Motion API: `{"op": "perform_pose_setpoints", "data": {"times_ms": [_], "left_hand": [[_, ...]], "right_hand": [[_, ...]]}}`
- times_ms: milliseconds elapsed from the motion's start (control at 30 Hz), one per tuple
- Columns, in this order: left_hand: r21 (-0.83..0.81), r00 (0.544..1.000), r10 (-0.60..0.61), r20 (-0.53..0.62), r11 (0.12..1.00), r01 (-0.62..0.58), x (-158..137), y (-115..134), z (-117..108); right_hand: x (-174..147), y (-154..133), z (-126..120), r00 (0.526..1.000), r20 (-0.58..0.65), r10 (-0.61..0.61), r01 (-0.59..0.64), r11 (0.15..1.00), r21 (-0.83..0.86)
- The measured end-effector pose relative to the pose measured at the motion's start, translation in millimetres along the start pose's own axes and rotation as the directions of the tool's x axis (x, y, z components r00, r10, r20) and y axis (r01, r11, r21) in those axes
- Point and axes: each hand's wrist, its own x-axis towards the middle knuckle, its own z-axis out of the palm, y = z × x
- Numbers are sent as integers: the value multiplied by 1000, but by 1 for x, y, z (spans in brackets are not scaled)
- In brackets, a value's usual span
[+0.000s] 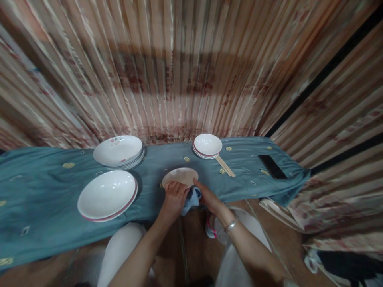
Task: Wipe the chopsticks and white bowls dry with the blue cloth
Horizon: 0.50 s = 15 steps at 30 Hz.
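Observation:
A small white bowl [180, 174] is tilted up at the table's front edge, between my two hands. My left hand [176, 194] is closed over its near rim, fingers bent inward. On the bowl's right side my right hand [208, 198] has its thumb at the rim, with a blue and white cloth [191, 200] bunched under its fingers against the outside. The cloth hangs down between both hands, and the fingers behind it are hidden. A silver bracelet [231, 225] circles my right wrist.
A blue-green cloth covers the long table [161, 157]. Large white bowls [107, 195] and a stack of flowered plates [118, 150] stand left. Small stacked bowls [208, 144], wooden chopsticks [225, 166] and a black phone [272, 166] lie right. Pleated curtains [179, 71] hang behind.

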Motion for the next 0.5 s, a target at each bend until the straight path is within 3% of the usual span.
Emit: {"op": "perform_pose_setpoints", "data": {"times_ms": [333, 500], "left_hand": [[-31, 992, 17, 125, 999, -13, 3, 9, -4], [-47, 1000, -12, 12, 999, 12, 7, 11, -4]], "right_hand": [[-5, -7, -5, 983, -162, -86, 90, 996, 15], [-2, -15, -15, 957, -242, -158, 168, 986, 21]]}}
